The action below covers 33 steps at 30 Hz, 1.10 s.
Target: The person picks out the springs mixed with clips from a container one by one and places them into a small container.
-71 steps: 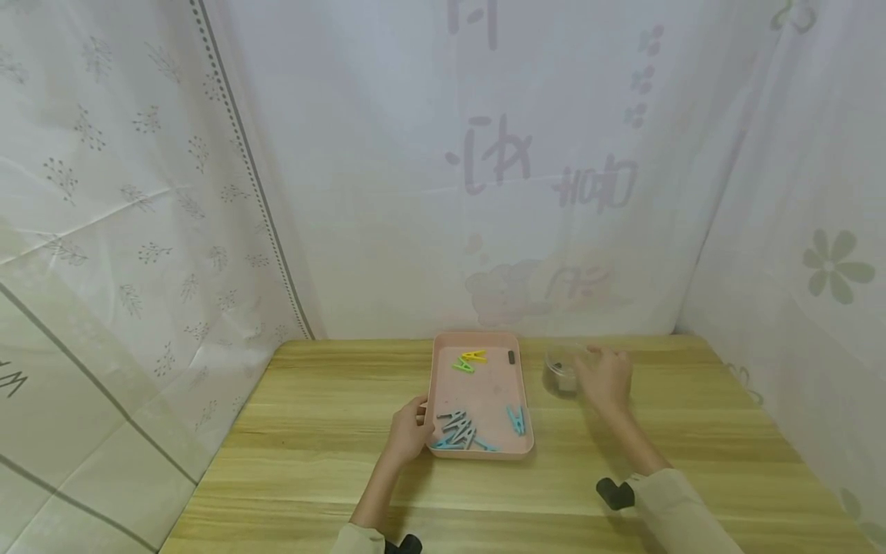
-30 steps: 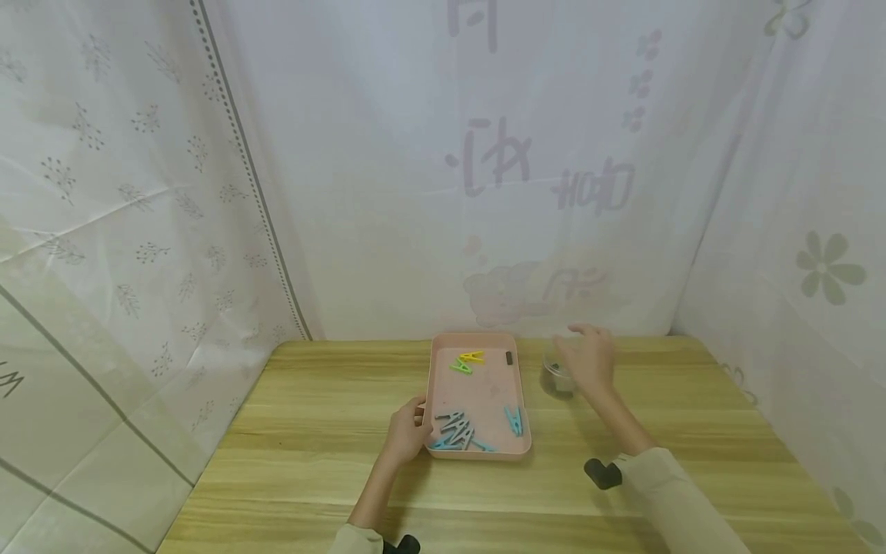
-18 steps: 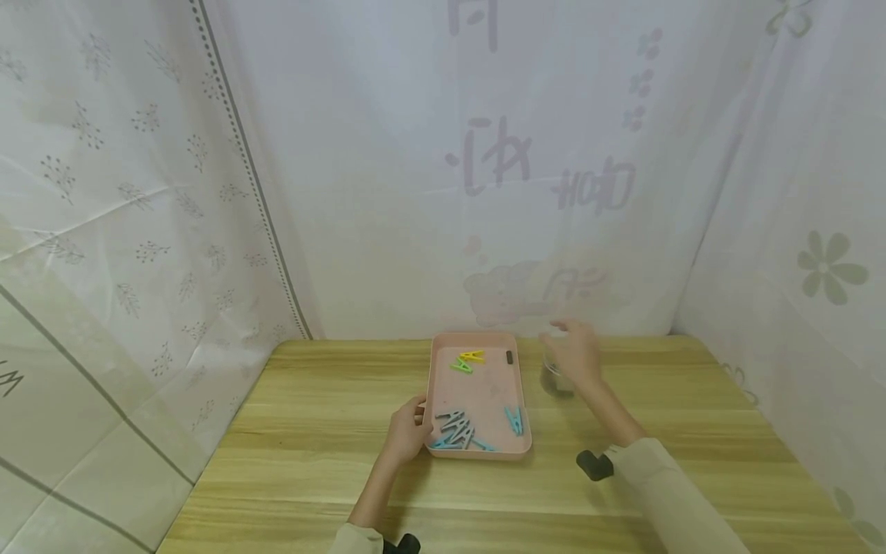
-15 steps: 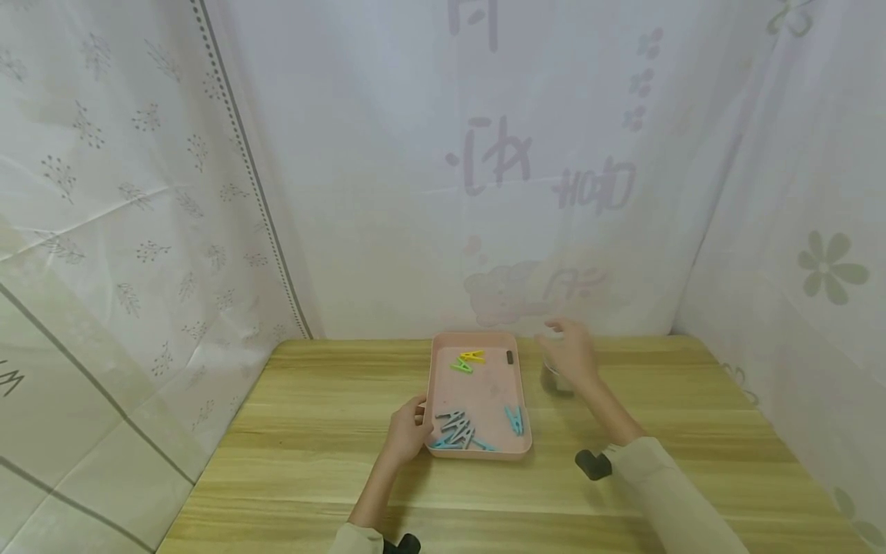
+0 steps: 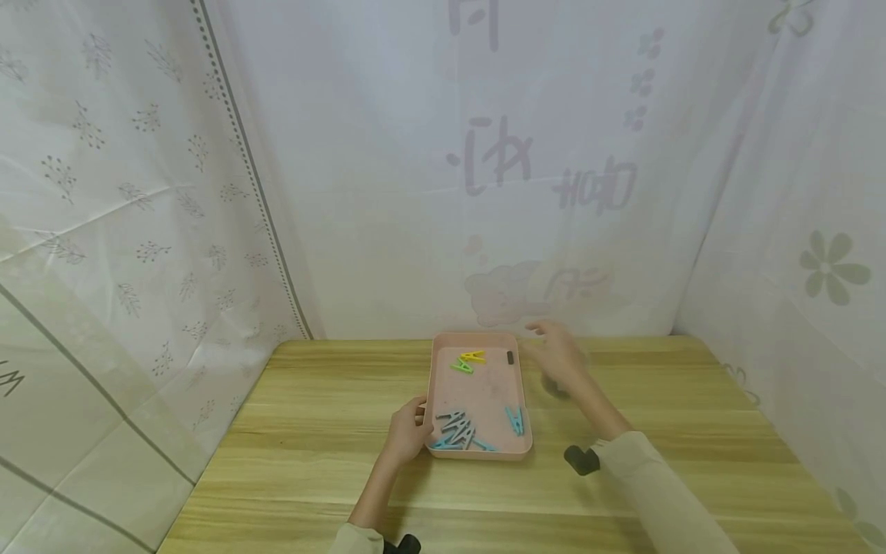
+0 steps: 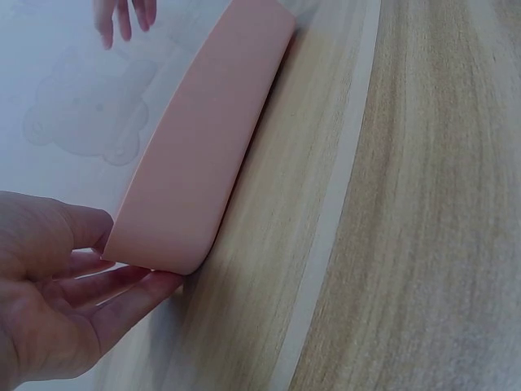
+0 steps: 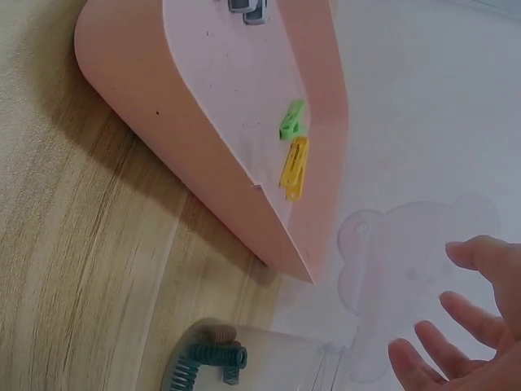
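My left hand [image 5: 407,433] grips the left side of the pink tray [image 5: 484,392], thumb at the rim and fingers along the wall in the left wrist view. Inside the tray lie a yellow clothespin [image 5: 474,356], a green clothespin [image 5: 462,366], a small dark piece [image 5: 511,358], a blue clothespin [image 5: 515,421] and a pile of grey and blue clothespins [image 5: 458,431]. My right hand [image 5: 557,358], fingers spread and holding nothing, hovers beside the tray's far right side. Below it a clear jar [image 7: 277,358] holds dark green coil springs [image 7: 213,355]; the hand mostly hides this jar in the head view.
The tray and jar stand on a wood-grain table [image 5: 311,438] near its back edge. A patterned white curtain [image 5: 388,231] hangs behind the table, with more cloth at both sides.
My right hand has moved left from the jar's right side, passing over the jar toward the tray. My left hand and the tray's contents look unchanged.
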### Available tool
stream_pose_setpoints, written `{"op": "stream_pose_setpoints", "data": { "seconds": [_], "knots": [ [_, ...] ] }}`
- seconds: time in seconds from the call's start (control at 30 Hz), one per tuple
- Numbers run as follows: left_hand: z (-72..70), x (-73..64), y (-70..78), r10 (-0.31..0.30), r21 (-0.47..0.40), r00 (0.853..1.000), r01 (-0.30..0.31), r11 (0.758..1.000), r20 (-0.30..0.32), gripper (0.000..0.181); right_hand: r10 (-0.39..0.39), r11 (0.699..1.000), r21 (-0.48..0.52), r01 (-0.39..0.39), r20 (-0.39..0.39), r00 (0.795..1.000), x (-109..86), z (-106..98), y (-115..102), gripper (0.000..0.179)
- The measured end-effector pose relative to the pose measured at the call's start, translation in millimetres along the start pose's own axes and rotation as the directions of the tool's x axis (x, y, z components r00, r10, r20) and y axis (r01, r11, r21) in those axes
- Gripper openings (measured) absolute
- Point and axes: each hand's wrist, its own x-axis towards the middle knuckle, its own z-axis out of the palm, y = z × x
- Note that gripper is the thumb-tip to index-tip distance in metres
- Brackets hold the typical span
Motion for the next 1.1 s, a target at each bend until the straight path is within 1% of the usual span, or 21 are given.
{"op": "stream_pose_setpoints", "data": {
  "seconds": [0.1, 0.27, 0.37, 0.63, 0.77, 0.93, 1.1],
  "knots": [
    [0.1, 0.1, -0.2, -0.001, 0.001, 1.000, 0.001, 1.000, -0.002, 0.046, -0.024, 1.000, 0.008, 0.023, 0.053, 0.998, 2.4, 1.7, -1.3, 0.052],
    [0.0, 0.4, -1.0, 0.001, 0.003, 1.000, -0.001, 1.000, -0.001, 0.046, -0.070, 0.997, 0.044, 0.064, 0.149, 0.986, 3.4, 5.7, -2.0, 0.054],
    [0.1, 0.1, -1.4, -0.004, 0.003, 1.000, 0.004, 1.000, 0.000, 0.046, -0.074, 0.997, 0.035, 0.069, 0.180, 0.981, 4.9, 9.5, -2.5, 0.053],
    [-0.1, 0.2, -2.0, -0.005, 0.005, 1.000, 0.005, 1.000, -0.004, 0.045, -0.104, 0.995, 0.023, 0.101, 0.205, 0.973, 9.1, 19.4, -1.4, 0.049],
    [0.0, 0.2, -2.0, -0.011, 0.002, 1.000, 0.011, 1.000, -0.005, 0.045, -0.101, 0.995, 0.015, 0.100, 0.221, 0.970, 10.8, 24.7, 1.2, 0.049],
    [0.6, 0.0, -2.6, -0.014, -0.005, 1.000, 0.014, 1.000, -0.005, 0.044, -0.080, 0.996, -0.018, 0.087, 0.252, 0.964, 13.5, 32.5, 4.6, 0.052],
    [1.0, 0.0, -2.1, -0.010, -0.014, 1.000, 0.010, 1.000, -0.004, 0.044, -0.096, 0.990, -0.081, 0.118, 0.236, 0.967, 14.3, 38.4, 6.5, 0.052]
  ]
}}
